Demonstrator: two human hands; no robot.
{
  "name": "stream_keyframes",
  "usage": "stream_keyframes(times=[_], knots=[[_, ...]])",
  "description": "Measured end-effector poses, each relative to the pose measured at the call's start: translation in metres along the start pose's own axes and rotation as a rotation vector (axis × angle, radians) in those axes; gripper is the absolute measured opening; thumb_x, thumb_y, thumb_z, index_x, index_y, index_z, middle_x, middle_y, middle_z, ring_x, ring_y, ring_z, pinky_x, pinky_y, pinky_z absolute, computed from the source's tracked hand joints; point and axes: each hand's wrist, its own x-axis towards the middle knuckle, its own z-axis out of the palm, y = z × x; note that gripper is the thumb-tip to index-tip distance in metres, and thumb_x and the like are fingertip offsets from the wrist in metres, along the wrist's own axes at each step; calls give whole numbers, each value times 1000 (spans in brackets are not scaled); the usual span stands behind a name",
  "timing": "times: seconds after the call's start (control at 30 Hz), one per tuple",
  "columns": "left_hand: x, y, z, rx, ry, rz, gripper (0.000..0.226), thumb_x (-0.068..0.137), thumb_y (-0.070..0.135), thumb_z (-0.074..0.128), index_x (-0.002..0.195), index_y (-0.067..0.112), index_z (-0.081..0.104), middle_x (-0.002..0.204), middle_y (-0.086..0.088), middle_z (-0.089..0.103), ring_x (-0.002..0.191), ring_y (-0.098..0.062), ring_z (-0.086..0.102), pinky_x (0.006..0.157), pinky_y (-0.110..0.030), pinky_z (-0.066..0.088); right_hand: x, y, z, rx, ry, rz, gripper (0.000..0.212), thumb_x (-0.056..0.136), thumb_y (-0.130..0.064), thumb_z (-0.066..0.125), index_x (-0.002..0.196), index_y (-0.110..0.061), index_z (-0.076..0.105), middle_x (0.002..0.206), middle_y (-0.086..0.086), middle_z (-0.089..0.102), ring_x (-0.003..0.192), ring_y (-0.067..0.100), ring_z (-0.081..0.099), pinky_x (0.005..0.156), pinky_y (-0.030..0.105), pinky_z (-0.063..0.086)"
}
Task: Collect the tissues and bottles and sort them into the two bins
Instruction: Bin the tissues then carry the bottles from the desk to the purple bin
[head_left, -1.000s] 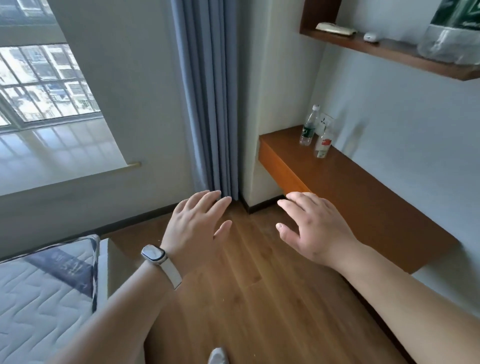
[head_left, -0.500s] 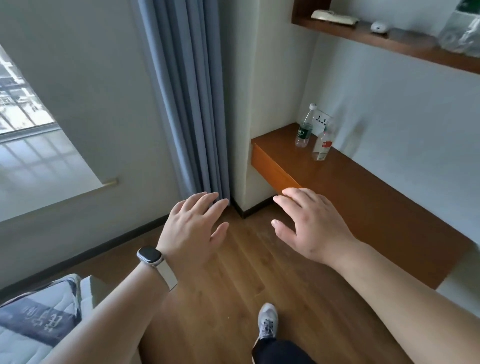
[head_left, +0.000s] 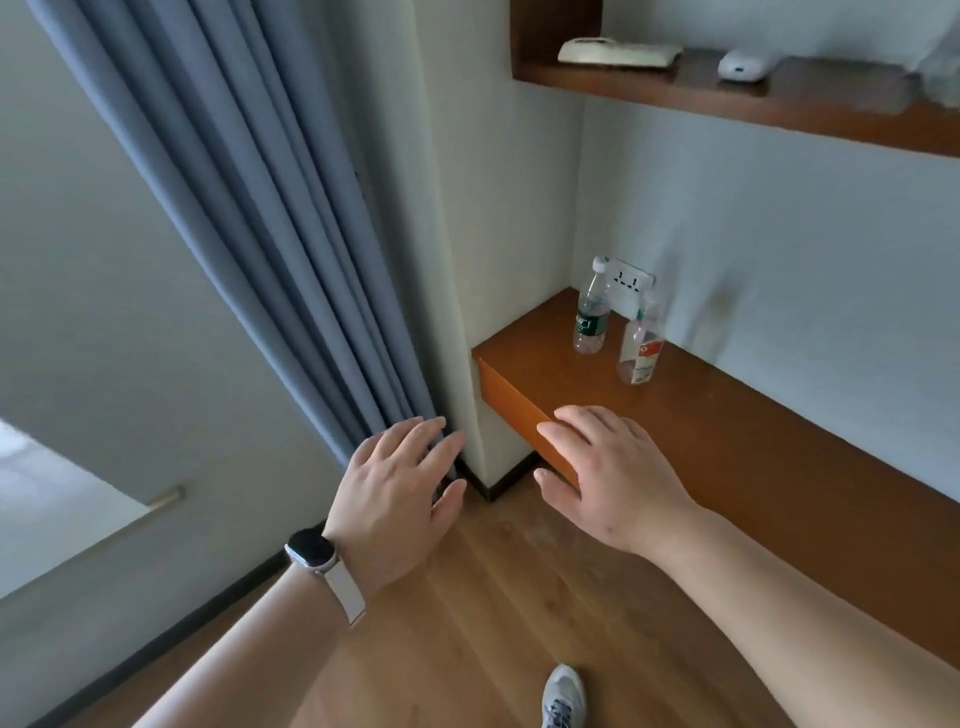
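Both grips spread and bare, left hand, right hand, two bottles upright on wooden ledge, blue curtain

We note that both forearms run out of the bottom edge, so nothing above the elbow shows. The left hand covers the foot of the curtain, and the right hand hides part of the front edge of the wooden desk. Beyond the right hand's fingertips, the print on the green-labelled bottle and on the red-labelled bottle is too small for us to read. The upper shelf is cut by the right edge, and a pale blurred mass there cannot be identified. Below the hands, a shoe is cropped by the bottom edge.
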Motion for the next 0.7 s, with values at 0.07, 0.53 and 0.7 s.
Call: stream_keyframes(times=[0.07,0.53,0.7], knots=[[40,2,5,9,-10,39,43,92,43,49,131,25,56,134,2,57,128,-23,50,100,-42,43,21,25,-3,1,-9,16,56,95,-55,31,134,-20,50,136,1,51,128,21,45,102,40,41],[199,18,47,-43,-19,232,42,93,39,52,131,23,55,135,-2,58,126,-26,53,98,-49,46,75,129,-11,-52,1,255,52,94,-55,35,133,-23,49,138,-1,48,128,21,43,104,42,39],[242,5,74,-57,-61,309,45,90,41,59,132,25,55,136,-1,56,127,-25,51,101,-47,43,93,140,-3,-79,-28,354,51,94,-55,31,132,-26,48,139,-4,47,129,19,42,106,41,38]])
